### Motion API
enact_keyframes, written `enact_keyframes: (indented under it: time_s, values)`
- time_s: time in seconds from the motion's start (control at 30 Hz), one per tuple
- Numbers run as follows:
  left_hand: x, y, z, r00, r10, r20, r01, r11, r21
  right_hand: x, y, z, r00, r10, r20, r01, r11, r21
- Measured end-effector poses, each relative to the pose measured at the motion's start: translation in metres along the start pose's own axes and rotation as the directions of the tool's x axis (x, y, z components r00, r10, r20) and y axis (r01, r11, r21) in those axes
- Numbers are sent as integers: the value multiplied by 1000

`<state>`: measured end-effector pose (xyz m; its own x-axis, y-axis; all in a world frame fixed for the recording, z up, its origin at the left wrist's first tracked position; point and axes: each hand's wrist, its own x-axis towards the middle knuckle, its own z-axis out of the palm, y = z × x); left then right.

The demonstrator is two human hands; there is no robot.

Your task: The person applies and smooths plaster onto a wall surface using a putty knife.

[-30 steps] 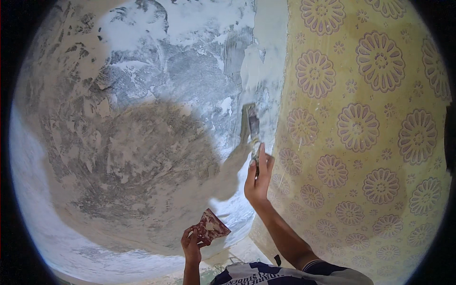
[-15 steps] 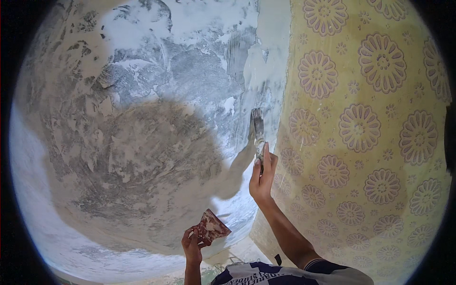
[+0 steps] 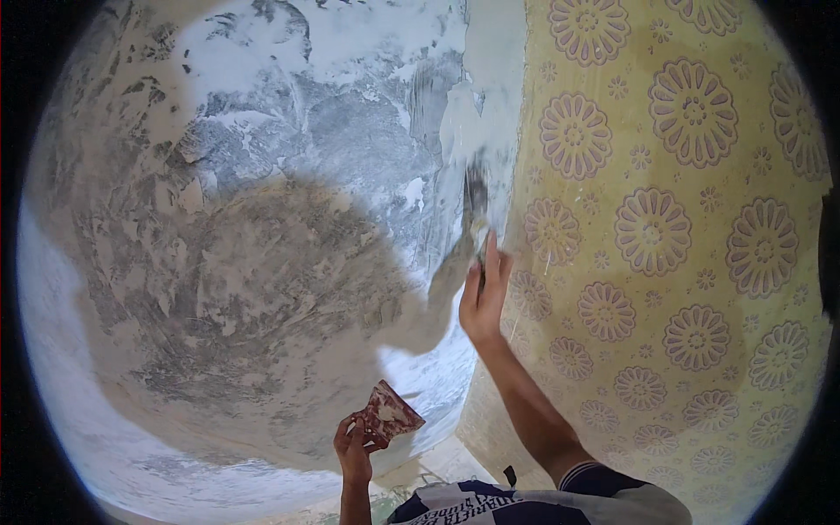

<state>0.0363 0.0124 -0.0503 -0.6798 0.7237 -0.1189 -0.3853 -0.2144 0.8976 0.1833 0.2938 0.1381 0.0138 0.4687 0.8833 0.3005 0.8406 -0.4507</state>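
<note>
My right hand (image 3: 486, 284) grips a narrow putty knife (image 3: 477, 191) by its handle, the blade blurred against a pale, smooth strip of filler (image 3: 490, 105) along the wall's edge. Low in the view, my left hand (image 3: 353, 446) is closed on a red-brown wide spatula (image 3: 392, 409) smeared with whitish putty. The patchy grey and white plastered wall (image 3: 262, 114) takes up the left half, with a large shadow over its lower part.
To the right, a yellow wall (image 3: 656, 236) with mauve flower patterns meets the plastered wall in a vertical corner. A pale floor (image 3: 442, 464) shows at the bottom, partly behind my patterned shirt.
My right hand and the putty knife have moved up along the pale strip. My left hand and its spatula stay low, in nearly the same place.
</note>
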Motion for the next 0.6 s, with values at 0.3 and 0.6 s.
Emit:
enact_keyframes:
  time_s: [0.3,0.6]
  values:
    - [2,4,-1,1000,-8,-21,8,1000,10,42,-18,-7,996,-55,-66,60,995,76]
    - [1,-4,-2,1000,-15,-13,14,999,-39,47,-33,4,997,-82,-17,83,992,93]
